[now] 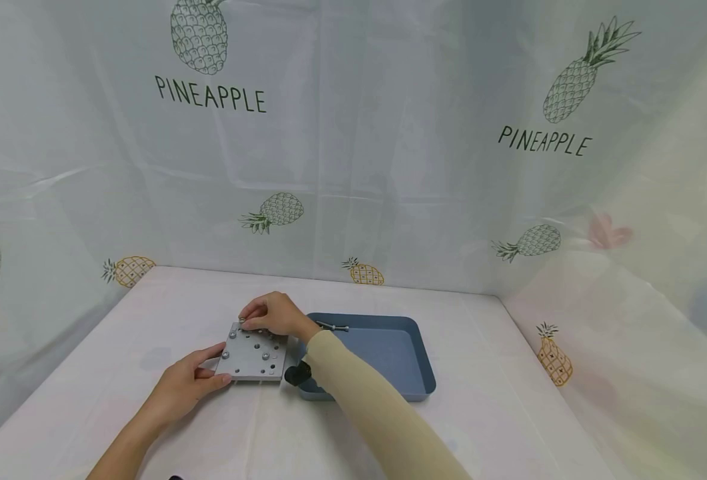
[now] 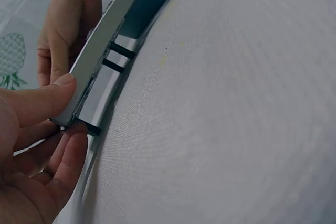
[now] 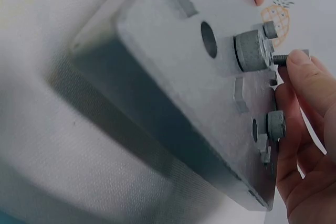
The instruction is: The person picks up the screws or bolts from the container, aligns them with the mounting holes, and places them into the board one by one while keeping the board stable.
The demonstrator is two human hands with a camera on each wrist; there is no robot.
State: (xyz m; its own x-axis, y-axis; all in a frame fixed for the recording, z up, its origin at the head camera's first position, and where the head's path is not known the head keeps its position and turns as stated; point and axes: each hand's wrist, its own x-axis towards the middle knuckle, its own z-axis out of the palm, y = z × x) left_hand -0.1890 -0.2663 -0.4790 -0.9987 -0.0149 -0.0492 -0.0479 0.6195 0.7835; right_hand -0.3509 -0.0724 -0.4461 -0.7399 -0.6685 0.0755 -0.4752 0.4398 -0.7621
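Note:
A grey metal plate with holes and several bolt heads or collars on top lies left of the tray. My left hand grips its left edge, thumb near the front corner. In the left wrist view, dark pegs stick out from the plate's underside, and the left fingers curl beneath it. Over the plate's far-left part, my right hand pinches a small bolt between thumb and finger. Its threaded shank points at the plate's top, close to a round collar.
A blue-grey tray stands right of the plate, partly behind the right forearm. A few bolts lie at its far-left end. A black wrist device hangs between plate and tray. Behind the table hangs a pineapple-print curtain.

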